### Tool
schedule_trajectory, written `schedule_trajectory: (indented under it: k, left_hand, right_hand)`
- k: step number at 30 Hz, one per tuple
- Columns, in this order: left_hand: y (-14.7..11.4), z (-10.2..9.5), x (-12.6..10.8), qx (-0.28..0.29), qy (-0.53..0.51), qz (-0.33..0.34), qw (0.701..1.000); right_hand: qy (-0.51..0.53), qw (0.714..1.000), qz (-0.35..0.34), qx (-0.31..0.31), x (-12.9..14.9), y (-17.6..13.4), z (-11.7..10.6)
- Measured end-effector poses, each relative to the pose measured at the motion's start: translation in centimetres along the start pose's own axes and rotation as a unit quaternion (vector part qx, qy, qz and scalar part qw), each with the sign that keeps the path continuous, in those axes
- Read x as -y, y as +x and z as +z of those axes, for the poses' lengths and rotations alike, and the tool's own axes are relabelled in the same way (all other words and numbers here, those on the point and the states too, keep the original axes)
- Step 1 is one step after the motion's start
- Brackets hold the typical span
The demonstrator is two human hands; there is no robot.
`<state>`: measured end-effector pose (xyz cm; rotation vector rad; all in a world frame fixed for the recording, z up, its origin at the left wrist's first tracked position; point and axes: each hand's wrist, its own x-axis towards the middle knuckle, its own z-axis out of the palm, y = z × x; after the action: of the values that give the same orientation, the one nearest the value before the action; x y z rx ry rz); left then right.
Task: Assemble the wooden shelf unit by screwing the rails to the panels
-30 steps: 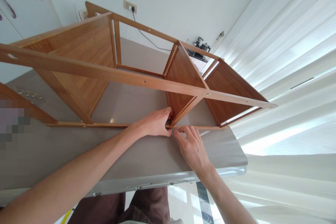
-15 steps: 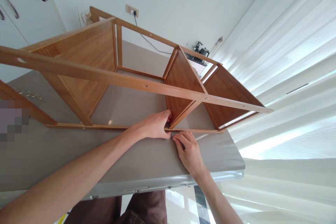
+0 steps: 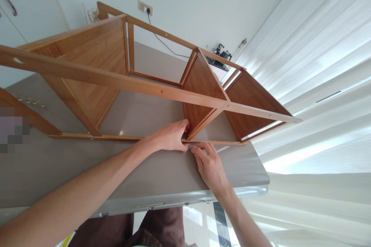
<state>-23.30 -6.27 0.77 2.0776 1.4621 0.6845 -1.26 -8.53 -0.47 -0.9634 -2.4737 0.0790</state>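
A brown wooden shelf unit (image 3: 162,92) lies on its side on the grey tabletop. My left hand (image 3: 172,137) grips its near lower rail where the middle shelf panel (image 3: 199,81) meets it, fingers inside the frame and thumb outside. Just right of that thumb, my right hand (image 3: 207,158) is closed in a pinch around a thin metal piece that looks like a hex key, mostly hidden by the fingers. A small metal bolt or tip (image 3: 189,146) shows at the rail between the two hands. Another bolt (image 3: 228,107) sits in the upper rail.
Several small metal fittings (image 3: 30,101) lie on the tabletop (image 3: 139,177) at the left. A wall outlet (image 3: 145,8) with a black cord is behind the unit. White curtains (image 3: 319,123) hang at the right, near the table's end. Dark appliances (image 3: 222,52) stand behind.
The view has shifted slightly. My right hand has turned a little at the rail, its fingers slightly changed. My left hand keeps its hold.
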Motion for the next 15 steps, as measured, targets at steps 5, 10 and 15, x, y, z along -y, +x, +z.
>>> schedule_trajectory:
  k: [5,10,15]
  left_hand:
    - [0.0,0.0,0.0,-0.002,0.004,0.002,1.000]
    - [0.0,0.1,0.1,-0.006,0.004,0.004,1.000]
    - [0.0,0.1,0.2,-0.007,0.004,0.008,1.000]
  right_hand:
    - [-0.065,0.997,-0.032,0.022,-0.1,0.4,-0.6]
    - [-0.138,0.985,-0.083,0.055,0.4,1.0,-1.4]
    - [-0.085,0.994,-0.041,0.047,0.5,1.1,-1.1]
